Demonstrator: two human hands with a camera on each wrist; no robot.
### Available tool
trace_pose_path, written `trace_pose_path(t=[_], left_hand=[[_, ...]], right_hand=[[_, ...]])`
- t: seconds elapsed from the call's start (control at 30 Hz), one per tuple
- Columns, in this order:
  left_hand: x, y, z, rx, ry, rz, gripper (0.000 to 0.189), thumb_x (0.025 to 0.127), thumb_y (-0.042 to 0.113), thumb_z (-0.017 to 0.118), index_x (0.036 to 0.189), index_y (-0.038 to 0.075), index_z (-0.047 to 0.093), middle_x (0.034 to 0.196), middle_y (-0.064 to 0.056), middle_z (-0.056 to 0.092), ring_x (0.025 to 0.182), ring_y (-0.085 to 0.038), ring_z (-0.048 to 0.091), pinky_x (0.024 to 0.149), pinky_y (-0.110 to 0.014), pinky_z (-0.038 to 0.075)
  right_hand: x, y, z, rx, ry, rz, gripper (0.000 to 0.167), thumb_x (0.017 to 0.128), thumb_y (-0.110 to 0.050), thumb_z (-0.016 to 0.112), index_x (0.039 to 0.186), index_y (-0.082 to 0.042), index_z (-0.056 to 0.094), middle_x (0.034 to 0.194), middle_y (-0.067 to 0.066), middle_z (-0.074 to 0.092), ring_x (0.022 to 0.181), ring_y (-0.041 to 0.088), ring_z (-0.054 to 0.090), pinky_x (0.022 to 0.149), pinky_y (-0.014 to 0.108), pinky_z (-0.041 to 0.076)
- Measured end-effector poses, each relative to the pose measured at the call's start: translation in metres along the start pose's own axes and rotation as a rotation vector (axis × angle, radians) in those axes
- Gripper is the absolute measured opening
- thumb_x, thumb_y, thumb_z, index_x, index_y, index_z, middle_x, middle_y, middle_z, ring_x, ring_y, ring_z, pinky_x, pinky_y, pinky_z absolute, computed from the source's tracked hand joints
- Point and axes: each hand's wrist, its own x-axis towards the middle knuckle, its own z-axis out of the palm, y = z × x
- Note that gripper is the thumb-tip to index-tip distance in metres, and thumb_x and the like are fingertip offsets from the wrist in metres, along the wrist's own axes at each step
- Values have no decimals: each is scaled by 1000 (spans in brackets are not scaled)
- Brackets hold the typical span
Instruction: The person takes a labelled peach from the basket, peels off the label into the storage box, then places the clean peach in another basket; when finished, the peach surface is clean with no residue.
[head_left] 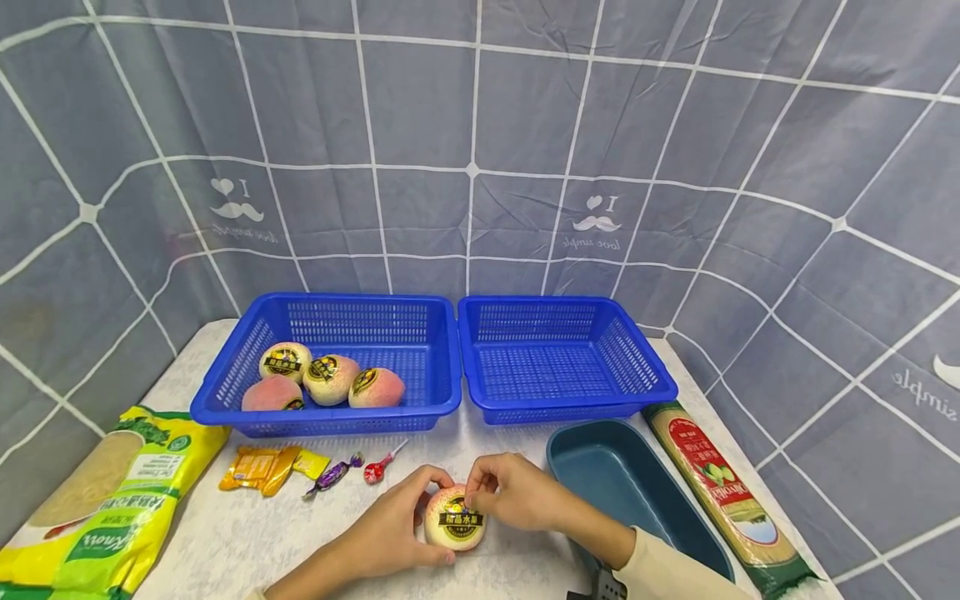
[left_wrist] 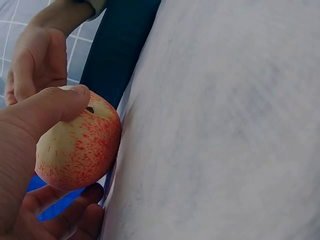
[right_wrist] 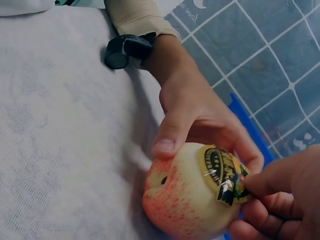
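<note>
In the head view, my left hand [head_left: 390,527] grips a pale peach with red speckles [head_left: 432,527] at the front middle of the table. The left wrist view shows its thumb across the top of the peach [left_wrist: 82,145], near the dark stem hollow, with fingers curled beneath. A black and gold sticker [head_left: 460,524] faces up on the peach. My right hand [head_left: 519,492] pinches the edge of this sticker between thumb and index finger. Seen from the right wrist, the sticker [right_wrist: 218,172] is creased, and the right hand [right_wrist: 285,195] meets its edge.
A blue basket [head_left: 322,420] with several stickered peaches stands behind, beside a second blue basket [head_left: 540,367]. A teal tray [head_left: 622,467] and a long red-labelled packet [head_left: 731,496] lie right. Wrapped sweets [head_left: 258,469], a lollipop [head_left: 375,472] and a yellow Knorr bag [head_left: 112,508] lie left.
</note>
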Motion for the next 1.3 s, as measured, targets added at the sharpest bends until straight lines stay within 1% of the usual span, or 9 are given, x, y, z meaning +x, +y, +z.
trace_pose_path(t=[0.2, 0.3, 0.4, 0.53, 0.63, 0.83, 1.07, 1.17, 1.3], left_hand=[[0, -1, 0, -3, -2, -13, 69, 72, 36, 93, 124, 25, 49, 95, 9, 57, 75, -6, 53, 62, -22, 47], [0, -1, 0, -1, -8, -35, 70, 72, 36, 93, 125, 26, 49, 98, 8, 57, 76, -6, 54, 64, -23, 48], [0, -2, 0, 3, -8, -58, 70, 72, 38, 93, 125, 27, 49, 105, 8, 57, 80, -7, 54, 66, -23, 48], [-1, -3, 0, 4, 1, -64, 69, 72, 40, 93, 125, 28, 49, 110, 8, 56, 81, -7, 54, 67, -23, 48], [-1, -4, 0, 2, 5, -59, 70, 72, 41, 92, 125, 28, 50, 109, 8, 56, 80, -8, 53, 66, -23, 48], [-1, -4, 1, -18, -6, -66, 70, 72, 41, 92, 126, 27, 49, 109, 6, 55, 80, -7, 53, 66, -23, 48], [0, -5, 1, -21, 2, -60, 70, 73, 41, 92, 126, 28, 49, 114, 5, 56, 81, -7, 54, 66, -24, 49], [-1, -6, 2, -25, 2, -60, 70, 73, 41, 92, 126, 28, 49, 114, 5, 56, 82, -7, 55, 67, -24, 50], [-1, -7, 2, -27, 3, -62, 70, 73, 41, 92, 126, 28, 50, 114, 6, 56, 84, -7, 55, 67, -25, 50]], right_hand=[[-9, -8, -14, 67, -56, -50, 10, 95, -8, 69, 86, -14, 67, 79, -8, 62, 76, 6, 57, 65, 22, 46], [-16, -8, -39, 79, -71, -89, 8, 98, -10, 66, 90, -13, 67, 84, -7, 62, 80, 9, 58, 68, 23, 47], [-26, -1, -74, 35, -60, -106, 8, 100, -11, 65, 92, -11, 67, 85, -5, 62, 79, 10, 57, 68, 25, 48], [-40, 22, -115, -40, -24, -49, 10, 99, -6, 64, 89, -7, 66, 81, -1, 62, 74, 11, 54, 64, 25, 46], [-48, 45, -129, -111, 8, 16, 11, 96, -2, 65, 86, -5, 67, 79, -1, 63, 71, 9, 53, 62, 24, 45], [-52, 79, -117, -306, 53, 86, 15, 91, 0, 69, 80, -10, 68, 72, -7, 63, 63, 3, 50, 55, 24, 44], [-48, 90, -93, -615, 230, 161, 24, 85, -6, 77, 71, -19, 63, 63, -14, 54, 56, 4, 47, 50, 28, 42], [-47, 92, -85, -686, 256, 195, 25, 82, -7, 79, 69, -21, 63, 63, -15, 53, 57, 6, 48, 50, 31, 44], [-44, 95, -78, -717, 259, 227, 23, 81, -6, 79, 70, -20, 64, 64, -13, 53, 58, 9, 50, 49, 36, 48]])
